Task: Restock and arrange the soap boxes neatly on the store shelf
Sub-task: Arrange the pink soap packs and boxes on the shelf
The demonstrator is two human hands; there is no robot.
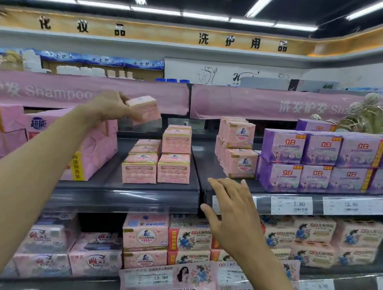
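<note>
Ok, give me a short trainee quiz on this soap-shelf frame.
1. True or false: the left hand holds a pink soap box above the shelf.
2. The right hand is: A) gripping a box; B) open, holding nothing; C) curled into a fist.
3. Fill in: the price tag below the leftmost purple soap boxes reads ____.
Key: 1 true; 2 B; 3 7.80.

A shop: stocked shelves (133,193), price tags (291,205) along their edges, aisle signs (242,42) overhead.
</note>
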